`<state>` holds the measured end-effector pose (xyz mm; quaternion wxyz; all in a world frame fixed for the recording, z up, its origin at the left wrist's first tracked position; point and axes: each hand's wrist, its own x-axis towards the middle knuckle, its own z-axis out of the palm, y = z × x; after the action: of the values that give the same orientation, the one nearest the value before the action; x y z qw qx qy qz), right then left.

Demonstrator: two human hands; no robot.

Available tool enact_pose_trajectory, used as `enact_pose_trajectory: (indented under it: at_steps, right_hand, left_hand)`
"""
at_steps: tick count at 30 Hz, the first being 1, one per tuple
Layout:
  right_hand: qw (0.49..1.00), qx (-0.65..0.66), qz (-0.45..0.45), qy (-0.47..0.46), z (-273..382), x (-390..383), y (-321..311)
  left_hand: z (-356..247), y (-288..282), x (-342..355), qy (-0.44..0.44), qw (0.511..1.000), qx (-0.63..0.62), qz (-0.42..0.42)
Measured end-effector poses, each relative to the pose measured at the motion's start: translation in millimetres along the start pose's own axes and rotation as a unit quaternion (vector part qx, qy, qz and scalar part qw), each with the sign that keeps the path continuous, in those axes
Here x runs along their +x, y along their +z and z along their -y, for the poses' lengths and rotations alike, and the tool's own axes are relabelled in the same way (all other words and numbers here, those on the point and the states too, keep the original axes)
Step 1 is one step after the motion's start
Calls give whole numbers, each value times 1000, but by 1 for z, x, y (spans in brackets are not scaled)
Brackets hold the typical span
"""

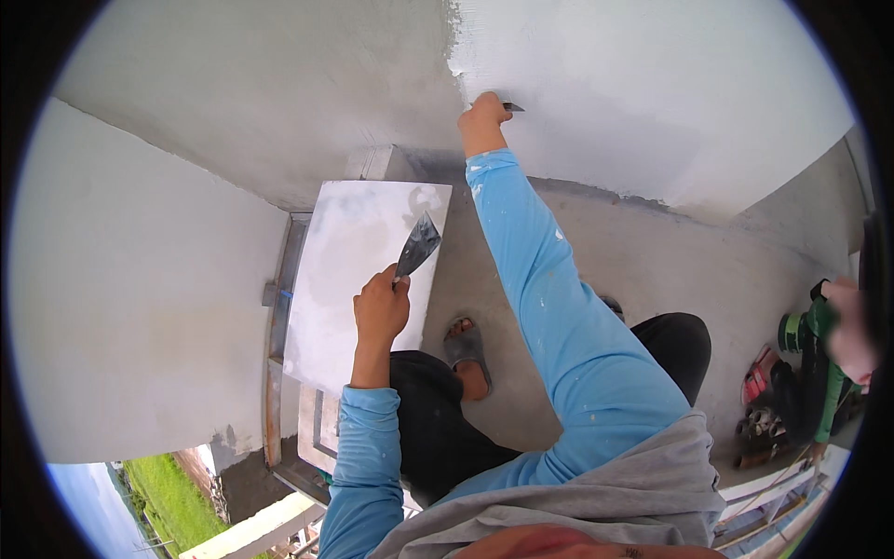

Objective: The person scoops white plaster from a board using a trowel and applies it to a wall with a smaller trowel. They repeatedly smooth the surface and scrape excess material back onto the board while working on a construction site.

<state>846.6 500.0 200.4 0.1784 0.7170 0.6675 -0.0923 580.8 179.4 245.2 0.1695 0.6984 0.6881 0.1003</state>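
My left hand (382,307) is closed around the handle of a putty knife (419,244), its dark, smeared blade pointing up over a white board (326,317). Farther off, my right hand (483,114) is up against the wall, fingers wrapped round a flat blade, probably a scraper (513,107); only its tip shows beside the hand, and the handle is hidden. The hand is at the ragged border between a white coated stretch of wall (633,102) on the right and bare grey wall (279,84) on the left.
A grey concrete block (377,161) stands behind the board. At the right, another person in green (824,373) is beside a dark green bucket (792,332) and assorted items. Below left, an opening shows grass (172,498). My sandaled foot (467,359) is on the concrete floor (512,410).
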Motion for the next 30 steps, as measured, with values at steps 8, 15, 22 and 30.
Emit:
enact_pose_trajectory:
  at_steps: [8,15,22,30]
  right_hand:
    - [945,245,-188,109,-5,-87,-253]
    - [418,829,-366,-63,-28,-189,-296]
    - [457,761,-248,-387,-56,-363,-103]
    - [704,360,-426,-439,-82,-469,-27]
  left_hand:
    - [14,7,-1,2,999,38,-6]
    - [11,10,-4,0,997,-63,-35]
    - [-19,-50,-31,47,783,-610,113]
    - [-90,-65,-52,195,746,-587,247]
